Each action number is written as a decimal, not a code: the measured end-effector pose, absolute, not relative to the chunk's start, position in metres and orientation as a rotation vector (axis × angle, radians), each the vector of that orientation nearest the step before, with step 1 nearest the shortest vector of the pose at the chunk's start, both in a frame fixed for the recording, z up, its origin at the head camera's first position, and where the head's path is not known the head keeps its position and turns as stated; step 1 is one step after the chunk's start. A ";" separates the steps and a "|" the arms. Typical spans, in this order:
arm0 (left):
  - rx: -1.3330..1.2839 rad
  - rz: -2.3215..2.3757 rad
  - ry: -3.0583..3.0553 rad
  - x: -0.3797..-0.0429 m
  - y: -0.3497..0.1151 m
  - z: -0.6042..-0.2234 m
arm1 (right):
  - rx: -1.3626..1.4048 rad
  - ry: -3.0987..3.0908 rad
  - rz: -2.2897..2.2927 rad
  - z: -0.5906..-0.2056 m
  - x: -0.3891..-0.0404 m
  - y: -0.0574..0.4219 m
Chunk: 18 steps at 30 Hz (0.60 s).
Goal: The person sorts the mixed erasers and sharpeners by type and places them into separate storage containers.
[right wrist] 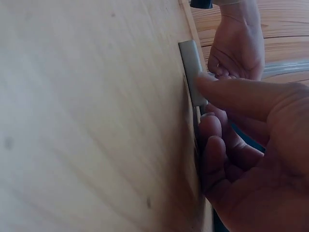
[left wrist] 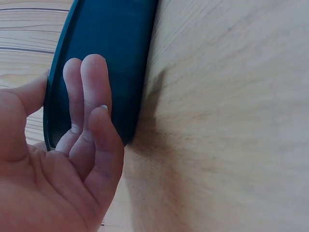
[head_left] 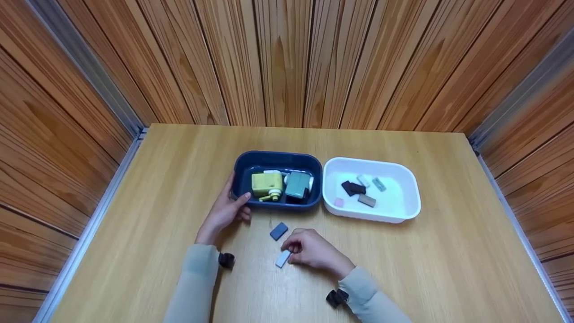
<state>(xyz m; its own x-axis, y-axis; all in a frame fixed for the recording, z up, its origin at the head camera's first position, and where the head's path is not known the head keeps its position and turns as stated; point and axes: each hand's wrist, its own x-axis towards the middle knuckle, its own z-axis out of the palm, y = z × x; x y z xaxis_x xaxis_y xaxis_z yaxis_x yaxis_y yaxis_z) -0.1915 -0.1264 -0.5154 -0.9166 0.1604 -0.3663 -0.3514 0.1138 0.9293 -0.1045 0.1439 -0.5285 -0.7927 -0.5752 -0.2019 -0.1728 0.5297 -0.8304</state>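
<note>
My left hand (head_left: 224,210) grips the near left corner of a dark blue tub (head_left: 278,155), thumb at the rim. In the left wrist view, several fingers lie along the tub's outer wall (left wrist: 120,38). A yellow bottle (head_left: 265,184) with a pump top and a teal bottle (head_left: 297,185) lie inside. My right hand (head_left: 316,251) pinches one end of a small pale rectangular block (head_left: 283,259) at the tabletop. In the right wrist view, the thumb rests against this block (right wrist: 190,63). A blue-grey block (head_left: 279,231) lies just beyond that hand.
Right beside the tub stands a white tub (head_left: 406,197) holding several small blocks, including a black one (head_left: 357,188), a brown one (head_left: 367,200) and a pink one (head_left: 339,202). Wood-panelled walls (head_left: 287,67) enclose the table (head_left: 448,251) at the back and sides.
</note>
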 end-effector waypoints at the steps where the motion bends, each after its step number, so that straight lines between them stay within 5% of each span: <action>1: -0.188 1.858 2.023 -0.191 -0.126 -0.515 | -0.623 2.328 -1.167 -0.529 -0.104 0.144; 18: -0.190 1.846 2.034 -0.190 -0.126 -0.514 | -0.655 2.360 -1.219 -0.532 -0.102 0.147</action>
